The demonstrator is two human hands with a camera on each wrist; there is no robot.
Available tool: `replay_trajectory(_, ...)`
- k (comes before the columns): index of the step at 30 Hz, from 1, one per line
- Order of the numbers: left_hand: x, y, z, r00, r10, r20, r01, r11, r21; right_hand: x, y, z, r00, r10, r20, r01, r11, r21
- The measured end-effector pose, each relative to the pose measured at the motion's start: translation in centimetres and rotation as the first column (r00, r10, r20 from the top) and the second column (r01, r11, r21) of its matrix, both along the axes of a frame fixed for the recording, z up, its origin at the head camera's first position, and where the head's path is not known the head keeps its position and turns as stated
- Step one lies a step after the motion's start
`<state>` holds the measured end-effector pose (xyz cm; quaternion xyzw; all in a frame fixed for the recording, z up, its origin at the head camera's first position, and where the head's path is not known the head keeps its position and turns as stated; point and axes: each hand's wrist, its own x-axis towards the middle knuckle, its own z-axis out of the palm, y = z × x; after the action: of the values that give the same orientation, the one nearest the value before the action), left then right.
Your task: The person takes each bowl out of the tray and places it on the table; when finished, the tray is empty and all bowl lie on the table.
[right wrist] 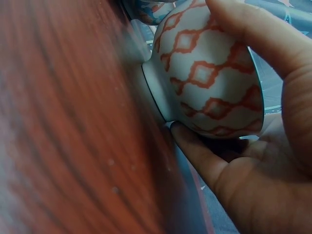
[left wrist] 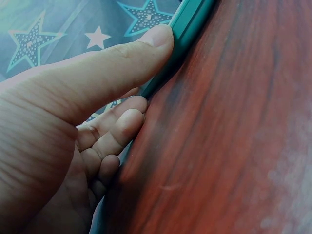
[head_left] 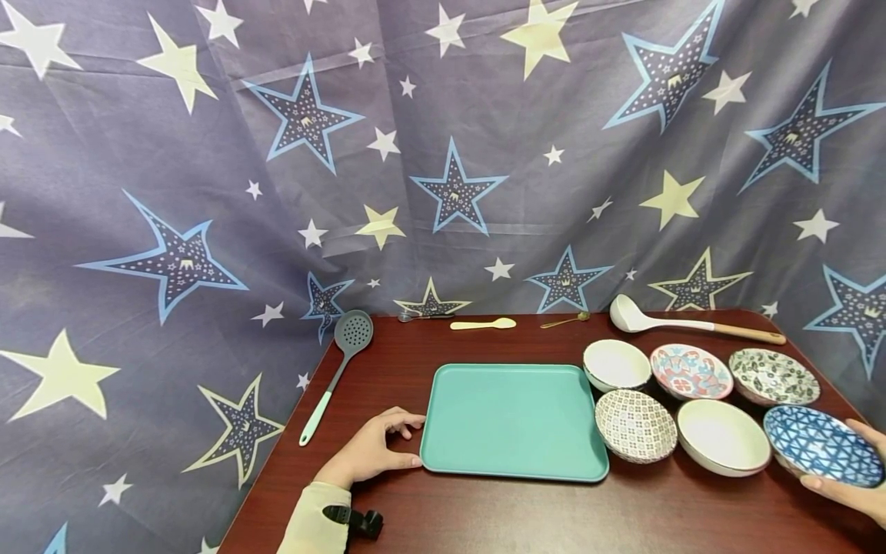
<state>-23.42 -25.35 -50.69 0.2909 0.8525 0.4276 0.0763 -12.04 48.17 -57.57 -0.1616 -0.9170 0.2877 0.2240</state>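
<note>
My left hand (head_left: 377, 450) is at the left edge of a teal rectangular tray (head_left: 512, 423), its thumb and loosely bent fingers touching or right at the rim. The left wrist view has the thumb (left wrist: 157, 36) against the tray's side wall. At the far right, my right hand (head_left: 858, 496) grips a blue-patterned bowl (head_left: 824, 448) by its side, thumb at the front and fingers behind. Seen from the right wrist, this bowl's outside (right wrist: 209, 73) is white with red diamond shapes, and its foot is close to the tabletop.
Several other bowls stand in two rows right of the tray, among them a cream bowl (head_left: 723, 437) and a brown-checked bowl (head_left: 635, 427). A white ladle (head_left: 664, 323) lies behind them. A grey skimmer (head_left: 339, 377) lies left; small spoons, one yellow (head_left: 483, 325), lie along the back.
</note>
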Motion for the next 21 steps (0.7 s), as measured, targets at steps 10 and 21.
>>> replay_trajectory(10,-1.8,-1.3,-3.2,1.0,0.013,-0.026,-0.015,0.999,-0.045,-0.3,0.1,-0.3,1.0,0.011,0.005,-0.011,1.0,-0.005)
replay_trajectory(21,-1.8,-1.3,-3.3,0.999,0.01,-0.04,-0.011,0.999,-0.049,-0.2,0.2,-0.1,0.998,-0.005,0.057,0.004,1.0,0.015)
